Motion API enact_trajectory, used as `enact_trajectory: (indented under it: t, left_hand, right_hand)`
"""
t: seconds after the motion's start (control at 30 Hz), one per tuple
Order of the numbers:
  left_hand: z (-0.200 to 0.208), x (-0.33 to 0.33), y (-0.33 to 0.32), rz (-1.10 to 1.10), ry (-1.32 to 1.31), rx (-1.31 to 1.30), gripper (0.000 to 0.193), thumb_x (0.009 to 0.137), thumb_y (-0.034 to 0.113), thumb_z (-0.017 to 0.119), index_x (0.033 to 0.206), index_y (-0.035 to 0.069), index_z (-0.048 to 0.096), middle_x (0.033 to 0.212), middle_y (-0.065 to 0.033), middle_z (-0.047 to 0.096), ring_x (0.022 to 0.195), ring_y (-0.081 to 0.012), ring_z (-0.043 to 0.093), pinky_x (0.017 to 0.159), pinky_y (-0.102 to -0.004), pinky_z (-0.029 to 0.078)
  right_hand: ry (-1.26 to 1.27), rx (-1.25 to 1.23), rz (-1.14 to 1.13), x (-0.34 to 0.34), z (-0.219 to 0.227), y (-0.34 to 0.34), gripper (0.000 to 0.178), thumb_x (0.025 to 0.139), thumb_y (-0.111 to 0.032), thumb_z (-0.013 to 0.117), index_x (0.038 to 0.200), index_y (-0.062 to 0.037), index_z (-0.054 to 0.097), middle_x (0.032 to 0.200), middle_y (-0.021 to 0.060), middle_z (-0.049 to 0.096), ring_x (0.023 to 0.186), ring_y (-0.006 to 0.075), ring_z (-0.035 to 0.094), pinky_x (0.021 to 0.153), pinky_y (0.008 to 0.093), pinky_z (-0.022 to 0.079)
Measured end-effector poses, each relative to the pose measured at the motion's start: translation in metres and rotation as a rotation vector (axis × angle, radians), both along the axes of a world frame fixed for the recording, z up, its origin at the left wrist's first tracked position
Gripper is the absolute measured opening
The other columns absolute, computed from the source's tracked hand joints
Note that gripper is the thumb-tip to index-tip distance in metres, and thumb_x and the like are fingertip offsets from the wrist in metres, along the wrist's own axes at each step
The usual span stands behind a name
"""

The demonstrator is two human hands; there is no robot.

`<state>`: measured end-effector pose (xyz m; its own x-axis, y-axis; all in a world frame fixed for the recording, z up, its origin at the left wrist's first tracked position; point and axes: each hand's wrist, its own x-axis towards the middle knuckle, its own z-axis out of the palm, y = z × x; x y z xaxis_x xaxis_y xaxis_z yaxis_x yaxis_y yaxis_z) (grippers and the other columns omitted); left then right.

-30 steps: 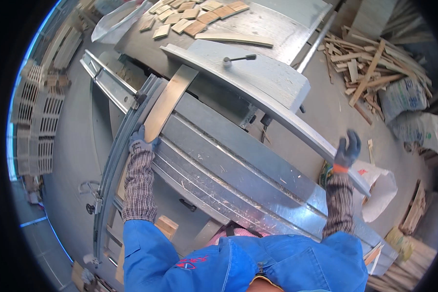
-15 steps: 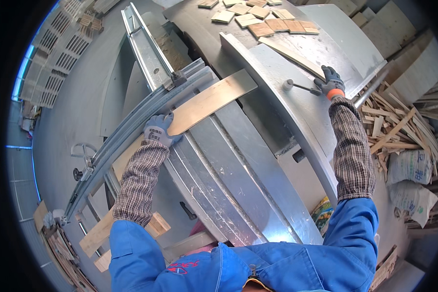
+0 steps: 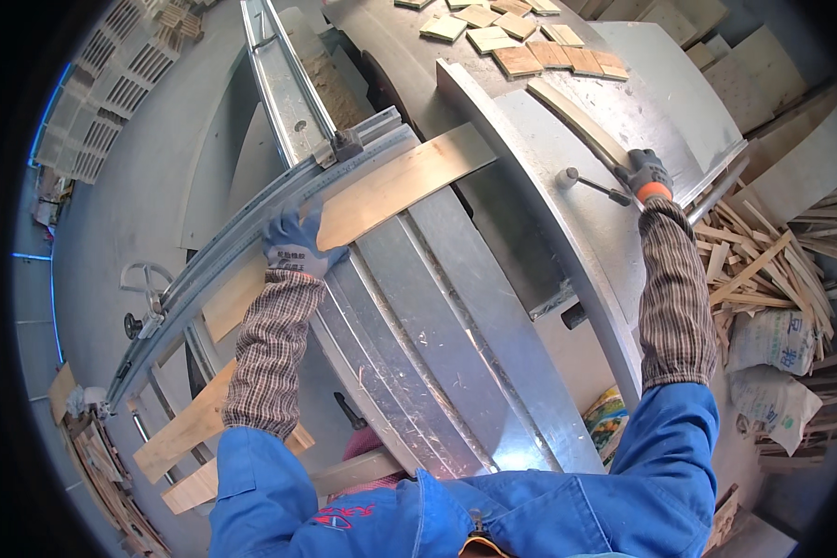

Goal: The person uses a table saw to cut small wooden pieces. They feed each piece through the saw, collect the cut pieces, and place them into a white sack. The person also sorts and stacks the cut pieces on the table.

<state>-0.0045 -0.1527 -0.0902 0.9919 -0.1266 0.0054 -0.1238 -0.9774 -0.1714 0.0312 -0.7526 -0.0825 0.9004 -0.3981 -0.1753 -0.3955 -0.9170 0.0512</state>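
Observation:
A flat pale wooden board (image 3: 409, 186) lies across the grooved metal sliding table (image 3: 456, 307) along a metal fence rail (image 3: 251, 219). At the board's near left end is my left hand (image 3: 298, 246), in a grey-blue glove. Its fingers look spread and partly blurred; any contact with the board is unclear. On the right, my right hand (image 3: 648, 174), gloved with an orange cuff, is closed around the near end of a long narrow wooden strip (image 3: 578, 121). That strip rests on the metal surface beyond the raised guide bar (image 3: 539, 205). A black lever with a round knob (image 3: 567, 177) sits near my right hand.
Several small wooden blocks (image 3: 516, 61) lie on the far machine top. Wood offcuts (image 3: 753, 265) and white sacks (image 3: 772, 400) are heaped at the right. More boards (image 3: 181, 437) sit below my left forearm. A metal rail arm (image 3: 293, 93) extends away at the upper left.
My left hand has shifted slightly left from the board's end, its fingers loosening. The strip at my right hand has shifted slightly right. The view has moved a little.

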Motion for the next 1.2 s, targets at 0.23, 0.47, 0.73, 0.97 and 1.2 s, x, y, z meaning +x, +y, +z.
enact_trajectory:
  t: [0.23, 0.47, 0.73, 0.97, 1.2]
  left_hand:
    - [0.014, 0.024, -0.009, 0.049, 0.251, 0.033, 0.099, 0.070, 0.069, 0.074, 0.154, 0.036, 0.034, 0.164, -0.0145, 0.011, 0.151, -0.0334, 0.010, 0.124, -0.0521, 0.000]
    - [0.017, 0.011, 0.006, -0.015, 0.275, 0.023, 0.083, 0.074, 0.067, 0.072, 0.148, 0.038, 0.046, 0.164, -0.0150, 0.009, 0.151, -0.0361, 0.009, 0.123, -0.0522, -0.002]
    - [0.036, 0.016, -0.010, 0.082, 0.389, 0.072, 0.088, 0.070, 0.070, 0.075, 0.148, 0.041, 0.045, 0.167, -0.0141, 0.006, 0.154, -0.0350, 0.005, 0.124, -0.0524, 0.000]
    - [0.048, 0.011, -0.015, 0.094, 0.444, 0.072, 0.086, 0.074, 0.066, 0.074, 0.150, 0.043, 0.040, 0.168, -0.0139, 0.003, 0.154, -0.0360, 0.002, 0.122, -0.0559, -0.001]
    - [0.038, 0.013, -0.005, 0.088, 0.397, 0.071, 0.091, 0.070, 0.069, 0.075, 0.150, 0.043, 0.041, 0.168, -0.0136, 0.003, 0.154, -0.0360, 0.005, 0.123, -0.0547, -0.001]
  right_hand:
    - [-0.490, 0.762, -0.190, -0.104, 0.038, -0.035, 0.052, 0.089, -0.043, 0.069, 0.127, -0.0083, 0.062, 0.106, 0.0119, 0.065, 0.077, 0.0211, 0.061, 0.068, 0.0314, 0.051]
    - [-0.214, 1.463, -0.263, -0.243, 0.086, 0.119, 0.069, 0.092, -0.026, 0.067, 0.153, -0.0089, 0.038, 0.084, 0.0039, 0.061, 0.060, 0.0085, 0.051, 0.050, 0.0233, 0.041]
    - [-0.120, 1.545, -0.450, -0.259, 0.015, 0.199, 0.057, 0.095, -0.030, 0.062, 0.150, -0.0213, 0.046, 0.073, 0.0004, 0.056, 0.051, 0.0077, 0.045, 0.045, 0.0243, 0.035]
    - [-0.136, 1.511, -0.549, -0.229, 0.004, 0.229, 0.052, 0.092, -0.024, 0.062, 0.144, -0.0264, 0.054, 0.067, 0.0005, 0.055, 0.044, 0.0075, 0.040, 0.040, 0.0244, 0.030]
    - [-0.204, 1.515, -0.574, -0.230, 0.004, 0.250, 0.053, 0.090, -0.025, 0.065, 0.142, -0.0252, 0.056, 0.066, 0.0000, 0.055, 0.044, 0.0080, 0.041, 0.040, 0.0247, 0.030]
